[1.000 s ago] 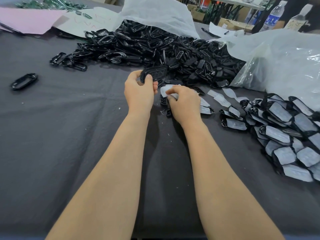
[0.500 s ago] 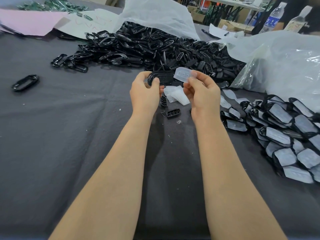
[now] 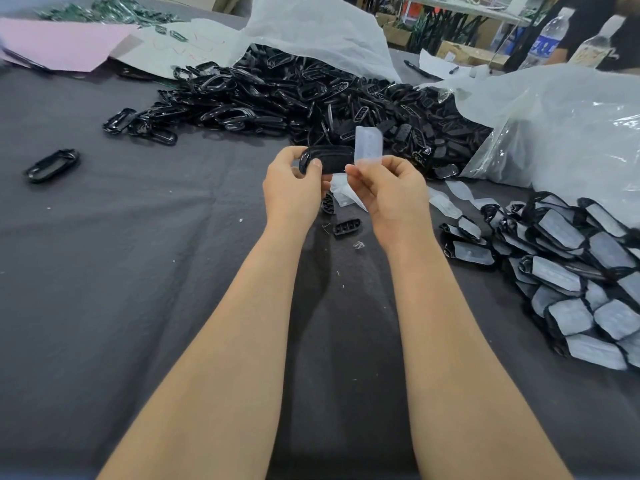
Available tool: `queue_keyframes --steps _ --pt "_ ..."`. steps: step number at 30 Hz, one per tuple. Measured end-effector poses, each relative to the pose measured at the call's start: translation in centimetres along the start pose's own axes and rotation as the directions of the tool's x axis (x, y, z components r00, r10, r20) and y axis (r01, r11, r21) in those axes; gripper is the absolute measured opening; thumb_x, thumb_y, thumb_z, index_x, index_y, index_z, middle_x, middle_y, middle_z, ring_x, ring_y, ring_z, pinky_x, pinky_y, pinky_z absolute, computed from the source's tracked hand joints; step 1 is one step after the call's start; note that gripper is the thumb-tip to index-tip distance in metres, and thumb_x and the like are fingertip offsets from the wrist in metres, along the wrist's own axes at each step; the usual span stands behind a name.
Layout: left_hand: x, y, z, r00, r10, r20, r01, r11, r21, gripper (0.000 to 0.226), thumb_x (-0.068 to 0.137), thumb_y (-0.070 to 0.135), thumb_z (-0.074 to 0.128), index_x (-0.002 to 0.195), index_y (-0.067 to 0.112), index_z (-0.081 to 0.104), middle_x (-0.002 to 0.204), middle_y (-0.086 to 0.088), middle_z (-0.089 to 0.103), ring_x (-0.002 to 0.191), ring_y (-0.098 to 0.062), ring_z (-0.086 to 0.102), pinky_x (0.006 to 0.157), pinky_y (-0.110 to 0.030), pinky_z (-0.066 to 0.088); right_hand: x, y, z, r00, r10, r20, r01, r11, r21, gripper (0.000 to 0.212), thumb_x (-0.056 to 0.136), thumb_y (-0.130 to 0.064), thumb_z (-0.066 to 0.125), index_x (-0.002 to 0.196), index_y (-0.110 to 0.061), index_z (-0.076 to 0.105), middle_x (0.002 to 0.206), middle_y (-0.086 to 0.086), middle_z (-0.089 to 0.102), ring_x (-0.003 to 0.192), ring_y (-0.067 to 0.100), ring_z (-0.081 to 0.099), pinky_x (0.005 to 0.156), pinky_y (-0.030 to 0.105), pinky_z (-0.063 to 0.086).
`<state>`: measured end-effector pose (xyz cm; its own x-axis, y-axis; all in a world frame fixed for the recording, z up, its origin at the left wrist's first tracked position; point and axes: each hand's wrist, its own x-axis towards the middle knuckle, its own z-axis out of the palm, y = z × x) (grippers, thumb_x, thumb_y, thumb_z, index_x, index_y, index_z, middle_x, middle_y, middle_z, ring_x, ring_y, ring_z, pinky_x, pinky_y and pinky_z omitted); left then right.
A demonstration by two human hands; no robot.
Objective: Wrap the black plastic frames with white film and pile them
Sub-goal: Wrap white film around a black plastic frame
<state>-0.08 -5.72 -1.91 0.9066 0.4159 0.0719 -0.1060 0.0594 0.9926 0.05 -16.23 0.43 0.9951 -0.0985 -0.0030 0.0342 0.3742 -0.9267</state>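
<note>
Above a dark grey cloth-covered table (image 3: 104, 289), a left hand (image 3: 292, 192) grips one glossy black oval plastic frame (image 3: 329, 159) while the right hand (image 3: 391, 192) pinches one translucent white film piece (image 3: 369, 145) upright beside it, between the loose frame heap (image 3: 311, 98) and the wrapped pile (image 3: 571, 271).

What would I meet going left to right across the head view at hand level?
Lone black frame → left hand with a gripped frame → right hand pinching a white film piece → pile of wrapped frames.
</note>
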Motion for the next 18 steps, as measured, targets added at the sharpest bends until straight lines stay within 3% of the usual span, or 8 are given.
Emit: queue_keyframes --steps 4,6,10,13,18 --pt "0.1 -0.1 0.0 1.0 0.0 -0.005 0.0 1.0 0.008 0.013 0.096 0.011 0.052 0.101 0.022 0.053 0.074 0.002 0.066 0.064 -0.007 0.064 0.083 -0.037 0.058 -0.1 -0.2 -0.2 0.992 0.107 0.071 -0.118 0.977 0.178 0.034 0.089 0.013 0.049 0.116 -0.007 0.048 0.092 0.011 0.058 0.069 0.014 0.068 0.066 0.022 0.058" --pt "0.1 -0.2 0.0 1.0 -0.004 -0.007 0.004 1.0 0.012 0.012 0.096 0.011 0.052 0.102 0.022 0.053 0.074 0.002 0.066 0.064 -0.007 0.064 0.084 -0.038 0.057 -0.2 -0.3 -0.3 0.984 0.137 0.113 -0.156 0.972 0.177 0.033 0.09 0.011 0.048 0.113 -0.011 0.053 0.1 0.012 0.056 0.074 0.017 0.068 0.071 0.024 0.059" --pt "0.2 -0.3 0.0 1.0 -0.022 0.0 0.022 0.999 0.03 0.015 0.097 0.012 0.052 0.11 0.017 0.054 0.078 -0.001 0.068 0.068 -0.011 0.064 0.087 -0.042 0.056 0.0 0.0 -0.5 1.0 0.021 0.008 -0.019 0.992 -0.124 0.014 0.094 -0.004 0.054 0.091 -0.014 0.063 0.088 0.004 0.062 0.085 0.018 0.061 0.077 0.03 0.055" --pt "0.3 -0.4 0.1 1.0 -0.03 -0.002 0.03 0.999 0.045 0.022 0.097 0.012 0.051 0.118 0.013 0.055 0.08 -0.004 0.069 0.067 -0.01 0.063 0.087 -0.044 0.056 0.4 0.2 -1.0 0.98 -0.171 -0.102 0.109 0.889 -0.444 0.011 0.094 -0.007 0.055 0.093 -0.012 0.064 0.083 0.0 0.065 0.082 0.014 0.061 0.086 0.038 0.055" --pt "0.3 -0.4 0.1 1.0 -0.027 -0.001 0.027 0.999 0.043 0.021 0.097 0.012 0.051 0.117 0.013 0.054 0.078 -0.002 0.068 0.065 -0.009 0.063 0.087 -0.043 0.056 0.6 0.4 -1.4 0.961 -0.259 -0.102 0.152 0.795 -0.587 0.007 0.094 -0.011 0.054 0.091 -0.015 0.059 0.073 -0.008 0.061 0.07 0.008 0.058 0.085 0.038 0.055"
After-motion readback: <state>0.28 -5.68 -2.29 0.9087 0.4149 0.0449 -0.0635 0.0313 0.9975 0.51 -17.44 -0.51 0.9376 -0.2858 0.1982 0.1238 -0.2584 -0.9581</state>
